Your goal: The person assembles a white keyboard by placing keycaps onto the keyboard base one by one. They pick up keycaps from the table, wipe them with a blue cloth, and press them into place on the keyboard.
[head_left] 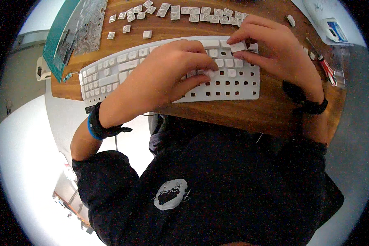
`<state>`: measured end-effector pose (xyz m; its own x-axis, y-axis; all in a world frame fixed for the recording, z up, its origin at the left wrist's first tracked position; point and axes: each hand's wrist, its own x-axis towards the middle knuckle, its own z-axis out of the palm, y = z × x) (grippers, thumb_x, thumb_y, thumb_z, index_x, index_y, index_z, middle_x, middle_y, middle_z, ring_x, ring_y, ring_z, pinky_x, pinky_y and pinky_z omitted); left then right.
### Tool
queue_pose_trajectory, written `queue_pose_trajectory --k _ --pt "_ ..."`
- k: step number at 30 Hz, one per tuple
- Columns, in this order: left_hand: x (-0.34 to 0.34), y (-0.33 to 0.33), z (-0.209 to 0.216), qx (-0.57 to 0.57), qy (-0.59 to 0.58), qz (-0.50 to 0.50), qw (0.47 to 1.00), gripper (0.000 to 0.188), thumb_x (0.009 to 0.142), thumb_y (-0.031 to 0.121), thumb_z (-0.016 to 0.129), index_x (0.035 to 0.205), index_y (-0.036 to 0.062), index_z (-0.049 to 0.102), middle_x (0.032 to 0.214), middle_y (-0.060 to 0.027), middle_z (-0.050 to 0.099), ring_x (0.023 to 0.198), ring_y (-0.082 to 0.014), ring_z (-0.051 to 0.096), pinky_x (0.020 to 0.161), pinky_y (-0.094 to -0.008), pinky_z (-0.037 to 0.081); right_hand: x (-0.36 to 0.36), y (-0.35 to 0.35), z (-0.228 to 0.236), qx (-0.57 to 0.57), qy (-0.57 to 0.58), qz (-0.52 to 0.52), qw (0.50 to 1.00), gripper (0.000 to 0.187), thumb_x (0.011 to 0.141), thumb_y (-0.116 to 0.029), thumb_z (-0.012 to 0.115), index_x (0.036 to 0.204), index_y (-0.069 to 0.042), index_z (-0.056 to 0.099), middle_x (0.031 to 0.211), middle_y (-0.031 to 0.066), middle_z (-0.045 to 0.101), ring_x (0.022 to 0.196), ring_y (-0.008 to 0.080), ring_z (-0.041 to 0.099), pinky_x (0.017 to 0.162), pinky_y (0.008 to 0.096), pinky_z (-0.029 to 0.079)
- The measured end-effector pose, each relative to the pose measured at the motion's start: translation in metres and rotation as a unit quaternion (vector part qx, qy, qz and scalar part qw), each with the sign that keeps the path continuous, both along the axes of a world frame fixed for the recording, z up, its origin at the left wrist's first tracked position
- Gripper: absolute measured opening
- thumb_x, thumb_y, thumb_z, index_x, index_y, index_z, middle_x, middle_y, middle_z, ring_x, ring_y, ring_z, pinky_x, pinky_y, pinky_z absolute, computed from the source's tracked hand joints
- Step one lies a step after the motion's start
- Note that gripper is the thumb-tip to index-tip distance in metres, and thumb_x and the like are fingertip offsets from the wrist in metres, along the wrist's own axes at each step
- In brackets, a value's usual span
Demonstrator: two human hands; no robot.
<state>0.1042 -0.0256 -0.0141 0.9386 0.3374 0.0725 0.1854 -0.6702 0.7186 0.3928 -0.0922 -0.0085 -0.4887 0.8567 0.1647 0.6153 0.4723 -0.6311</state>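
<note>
A white keyboard (pixel 184 95) lies across the wooden table. Keycaps cover its left and middle parts, while bare square holes show at its near right. My left hand (pixel 164 71) reaches over the middle, thumb and fingertips closed around a small white keycap (pixel 209 74) beside the bare holes. At the far right corner, my right hand (pixel 276 47) pinches a wider white keycap (pixel 238 47) between thumb and forefinger. That keycap is over the corner; whether it is seated or held just above is hard to see.
Loose keycaps (pixel 175 13) lie in rows beyond the keyboard. A clear sheet with circuit traces (pixel 90 35) and a green mat (pixel 55 45) are at the far left. A red-handled tool (pixel 326 70) and a single keycap (pixel 291 20) lie to the right.
</note>
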Motion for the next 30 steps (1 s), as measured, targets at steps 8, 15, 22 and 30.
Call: queue_pose_trajectory --k 8,15,22,30 --pt "0.003 -0.004 0.001 0.027 0.009 0.012 1.000 0.026 0.093 0.008 0.079 0.120 0.0081 0.079 0.112 -0.0134 0.072 0.103 -0.0364 0.072 0.090 -0.0435 0.060 0.003 0.001 -0.001 0.006 0.001 -0.006 1.000 0.027 0.089 -0.004 0.086 0.114 -0.004 0.075 0.100 0.0075 0.067 0.088 0.0219 0.068 0.076 0.0344 0.057" --pt "0.000 -0.002 0.003 0.039 0.001 0.000 0.999 0.024 0.095 0.002 0.074 0.118 0.0074 0.078 0.111 -0.0132 0.074 0.106 -0.0362 0.073 0.091 -0.0435 0.060 0.004 0.002 -0.003 0.027 -0.001 0.011 1.000 0.026 0.090 -0.005 0.085 0.114 -0.003 0.075 0.100 0.0074 0.067 0.086 0.0211 0.067 0.075 0.0341 0.056" --pt "-0.003 -0.004 -0.001 0.023 -0.026 0.037 0.999 0.024 0.095 0.001 0.073 0.118 0.0072 0.076 0.114 -0.0125 0.074 0.104 -0.0350 0.075 0.091 -0.0429 0.060 0.001 0.001 -0.003 0.006 -0.008 0.007 1.000 0.026 0.091 -0.008 0.085 0.114 -0.003 0.074 0.098 0.0082 0.066 0.086 0.0220 0.067 0.075 0.0349 0.056" --pt "-0.002 -0.005 0.001 0.020 -0.023 0.027 0.999 0.027 0.095 0.002 0.075 0.120 0.0105 0.078 0.118 -0.0103 0.074 0.107 -0.0333 0.074 0.093 -0.0429 0.061 0.001 -0.001 -0.004 -0.003 -0.013 0.009 1.000 0.026 0.093 -0.009 0.083 0.116 -0.003 0.075 0.099 0.0098 0.067 0.089 0.0244 0.069 0.077 0.0364 0.057"
